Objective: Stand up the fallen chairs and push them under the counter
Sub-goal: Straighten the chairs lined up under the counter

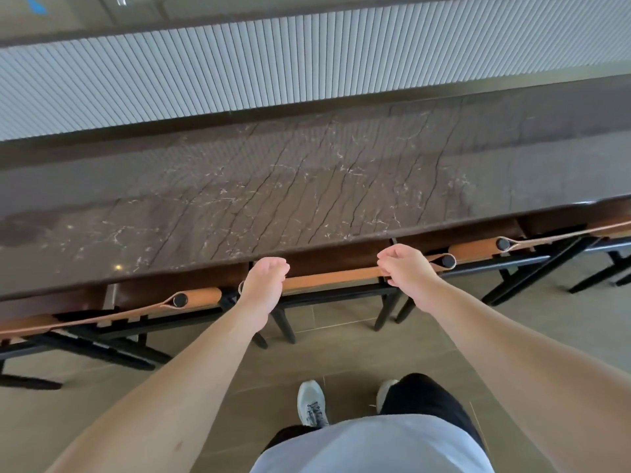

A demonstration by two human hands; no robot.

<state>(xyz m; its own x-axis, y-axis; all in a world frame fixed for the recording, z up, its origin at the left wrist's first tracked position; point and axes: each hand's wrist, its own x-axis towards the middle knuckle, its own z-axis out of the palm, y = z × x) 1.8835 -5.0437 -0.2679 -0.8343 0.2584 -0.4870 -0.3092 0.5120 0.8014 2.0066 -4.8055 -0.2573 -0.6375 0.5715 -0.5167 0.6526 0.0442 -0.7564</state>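
A chair with a tan leather backrest (331, 278) and black legs stands upright in front of me, its seat tucked under the dark marble counter (273, 186). My left hand (263, 285) grips the left end of the backrest's top. My right hand (406, 268) curls over its right end. More chairs of the same kind stand under the counter, one on the left (201, 298) and one on the right (474, 250).
A ribbed white wall panel (307, 59) rises behind the counter. The floor (341, 349) is tan tile. My feet in grey sneakers (311, 402) stand just behind the chair. Black chair legs (102, 349) spread across the floor at left.
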